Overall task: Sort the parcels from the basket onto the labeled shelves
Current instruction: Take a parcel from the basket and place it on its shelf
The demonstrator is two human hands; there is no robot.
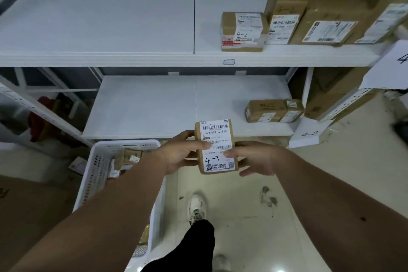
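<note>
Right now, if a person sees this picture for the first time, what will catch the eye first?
First, the small brown cardboard parcel with "4-3" handwritten on its white label, held at centre by both hands, the left hand and the right hand. Next, the white plastic basket at lower left, and the brown parcels on the lower white shelf near a paper "4-3" sign.

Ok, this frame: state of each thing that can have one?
Parcel: held by both hands, label up, marked 4-3.
Left hand: grips the parcel's left edge.
Right hand: grips its right edge.
Basket: on the floor, parcels inside.
Upper shelf: boxes at right.
Lower shelf: two boxes at right.
</note>
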